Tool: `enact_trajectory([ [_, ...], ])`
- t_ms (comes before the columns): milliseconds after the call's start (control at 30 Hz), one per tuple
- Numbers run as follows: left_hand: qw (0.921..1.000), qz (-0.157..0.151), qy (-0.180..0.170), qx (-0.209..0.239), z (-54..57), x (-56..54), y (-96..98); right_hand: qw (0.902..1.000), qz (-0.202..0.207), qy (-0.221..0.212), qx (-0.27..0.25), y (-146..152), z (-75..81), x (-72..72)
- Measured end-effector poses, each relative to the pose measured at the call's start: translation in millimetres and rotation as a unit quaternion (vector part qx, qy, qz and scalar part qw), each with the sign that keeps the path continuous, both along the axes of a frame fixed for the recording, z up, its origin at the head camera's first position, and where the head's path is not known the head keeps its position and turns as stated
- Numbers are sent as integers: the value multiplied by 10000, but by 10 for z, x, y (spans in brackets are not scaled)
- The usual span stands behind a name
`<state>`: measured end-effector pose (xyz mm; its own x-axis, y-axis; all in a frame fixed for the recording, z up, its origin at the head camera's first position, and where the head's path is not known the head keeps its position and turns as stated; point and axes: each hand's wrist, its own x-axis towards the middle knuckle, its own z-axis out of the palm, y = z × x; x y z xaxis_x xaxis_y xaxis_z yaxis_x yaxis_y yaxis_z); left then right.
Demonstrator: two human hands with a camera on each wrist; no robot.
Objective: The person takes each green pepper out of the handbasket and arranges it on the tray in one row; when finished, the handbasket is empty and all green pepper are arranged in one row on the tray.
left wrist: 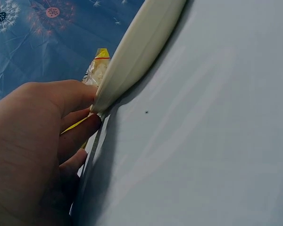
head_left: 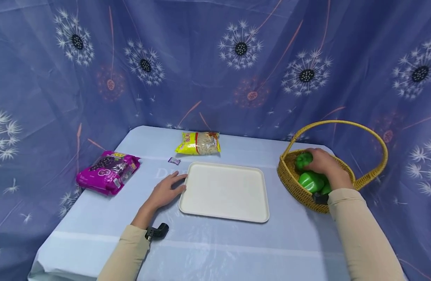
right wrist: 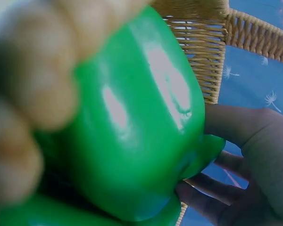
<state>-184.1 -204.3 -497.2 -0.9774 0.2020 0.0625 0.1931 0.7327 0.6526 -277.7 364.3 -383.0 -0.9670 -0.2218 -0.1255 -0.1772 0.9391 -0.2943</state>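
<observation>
My right hand reaches into a woven basket at the right. Its thumb and fingers grip a dark green bell pepper, partly hidden by the hand. A brighter green bell pepper lies nearer in the basket and looms large in the right wrist view, in front of the gripped one. At the table's middle lies a flat cream tray. My left hand rests beside its left edge, thumb and fingertips at the rim, fingers loosely extended.
A purple snack bag lies at the table's left. Behind the tray sit a yellow-and-clear food packet and a small purple wrapped sweet. The basket's tall handle arches over the right side. Blurred tan lumps fill the right wrist view's left side.
</observation>
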Motion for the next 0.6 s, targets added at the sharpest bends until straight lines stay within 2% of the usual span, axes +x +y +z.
enact_trajectory([
  [300,10000,-22,-14,-13,25,-36,8,9992,-59,345,-182,14,82,11],
  [467,9999,-37,-108,-13,20,-37,11,9983,-276,304,-404,-47,169,71],
  [600,9999,-9,-149,-54,22,-34,9,9980,-256,278,-511,-107,202,106],
])
